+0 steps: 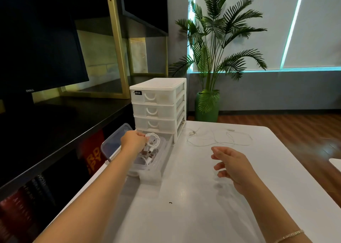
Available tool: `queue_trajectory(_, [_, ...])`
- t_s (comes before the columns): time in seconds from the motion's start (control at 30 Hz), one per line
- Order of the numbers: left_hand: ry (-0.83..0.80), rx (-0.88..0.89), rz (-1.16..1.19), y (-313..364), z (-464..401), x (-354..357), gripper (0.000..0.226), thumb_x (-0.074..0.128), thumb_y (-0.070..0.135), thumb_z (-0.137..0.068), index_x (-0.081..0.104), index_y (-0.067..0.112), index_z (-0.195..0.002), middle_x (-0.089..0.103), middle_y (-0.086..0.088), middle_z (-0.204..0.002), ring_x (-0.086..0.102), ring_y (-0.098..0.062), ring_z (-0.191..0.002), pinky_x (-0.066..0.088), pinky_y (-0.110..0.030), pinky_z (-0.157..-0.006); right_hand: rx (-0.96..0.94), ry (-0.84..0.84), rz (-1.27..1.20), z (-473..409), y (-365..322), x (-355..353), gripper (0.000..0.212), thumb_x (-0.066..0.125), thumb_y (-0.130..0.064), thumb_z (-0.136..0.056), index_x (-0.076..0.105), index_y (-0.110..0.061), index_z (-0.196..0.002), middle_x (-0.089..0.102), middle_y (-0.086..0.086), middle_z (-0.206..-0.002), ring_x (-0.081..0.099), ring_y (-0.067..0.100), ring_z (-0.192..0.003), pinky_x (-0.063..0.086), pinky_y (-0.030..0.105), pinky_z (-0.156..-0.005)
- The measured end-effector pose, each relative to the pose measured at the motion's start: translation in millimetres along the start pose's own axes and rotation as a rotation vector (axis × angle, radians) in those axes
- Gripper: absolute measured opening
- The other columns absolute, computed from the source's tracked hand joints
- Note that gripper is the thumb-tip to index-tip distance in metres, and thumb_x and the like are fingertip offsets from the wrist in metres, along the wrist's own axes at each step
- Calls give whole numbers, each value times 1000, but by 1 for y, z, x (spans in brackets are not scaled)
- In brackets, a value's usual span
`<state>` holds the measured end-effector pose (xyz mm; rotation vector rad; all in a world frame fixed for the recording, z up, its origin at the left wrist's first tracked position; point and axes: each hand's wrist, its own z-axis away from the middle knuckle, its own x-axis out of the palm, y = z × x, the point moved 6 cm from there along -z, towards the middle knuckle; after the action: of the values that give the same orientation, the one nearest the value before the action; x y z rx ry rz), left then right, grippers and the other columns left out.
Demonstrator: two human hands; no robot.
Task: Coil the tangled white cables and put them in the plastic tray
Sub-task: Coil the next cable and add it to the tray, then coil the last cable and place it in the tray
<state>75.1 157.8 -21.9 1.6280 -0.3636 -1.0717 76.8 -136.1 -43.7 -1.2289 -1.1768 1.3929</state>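
Over the clear plastic tray [147, 171], pulled out at the foot of the white plastic drawer tower [158, 104], a coiled white cable [154, 141] is pinched by the left hand [133, 141]. A loose, tangled white cable [219, 138] is spread on the white table [184, 215] beside the tower. The right hand [232, 166] is held above the table, fingers relaxed and holding nothing.

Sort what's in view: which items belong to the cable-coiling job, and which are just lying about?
Job: coiled cable gripped by left hand; plastic tray; loose white cables; right hand, empty.
Bystanders: drawer unit, monitor, potted palm, books.
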Motion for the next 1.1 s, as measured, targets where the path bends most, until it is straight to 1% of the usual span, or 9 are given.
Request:
queue_trajectory(0.1, [-34,53,-199,2,2,5,22,66,21,-86,69,7,-103,65,-12,-103,57,-25,-90,44,-28,-75,-3,-9,-6,0,-1,1,16,53,-29,-93,60,-18,-103,64,3,-95,58,20,-72,50,27,-57])
queue_trajectory(0.17, [-42,79,-277,4,5,9,21,65,21,-88,70,7,-101,64,-11,-99,54,-24,-89,39,-25,-72,-2,-9,-12,0,-1,0,15,53,-29,-92,60,-19,-102,64,3,-95,58,20,-72,49,27,-57])
queue_trajectory(0.33, [1,136,-409,6,7,14,20,65,19,-87,70,1,-94,68,-20,-98,58,-31,-91,49,-38,-79,0,-14,-21,-1,-2,-1,12,54,-30,-92,60,-21,-99,64,3,-94,58,20,-72,50,27,-57])
queue_trajectory(0.47, [121,206,-447,19,19,15,38,65,21,-87,57,5,-120,57,-19,-119,49,-34,-113,48,-39,-80,-1,-16,-26,-1,-2,-2,10,54,-30,-92,60,-23,-96,64,2,-93,58,19,-72,50,27,-58])
queue_trajectory(0.53, [159,288,-433,33,29,21,38,61,21,-89,55,8,-124,52,-17,-123,40,-33,-119,43,-39,-79,-1,-16,-30,-1,-2,-2,10,54,-29,-92,60,-23,-96,64,2,-93,58,19,-72,50,26,-58])
queue_trajectory(0.63, [154,398,-376,56,41,37,34,57,20,-90,57,10,-123,54,-13,-125,40,-30,-121,43,-41,-89,4,-12,-41,-1,-1,-4,12,54,-29,-92,60,-21,-98,64,3,-94,58,19,-72,50,26,-58])
queue_trajectory(0.83, [-79,517,-439,81,52,103,28,56,21,-92,61,12,-118,59,-7,-122,55,-23,-107,41,-26,-80,2,76,-71,-4,-3,-22,15,54,-26,-92,62,-18,-102,65,4,-93,58,19,-71,50,26,-57])
queue_trajectory(0.97, [-295,535,-742,72,49,160,35,48,15,-94,50,10,-129,50,-8,-133,47,-24,-120,43,-31,-93,-47,135,-47,-7,-8,-33,9,53,-22,-93,60,-20,-98,63,1,-90,57,16,-67,50,24,-54])
queue_trajectory(1.1, [-383,490,-891,63,39,185,41,37,5,-93,43,9,-134,44,-11,-139,42,-25,-127,41,-34,-99,-73,148,-11,-8,-5,-35,7,55,-20,-91,61,-23,-91,64,-1,-88,56,14,-63,50,22,-51])
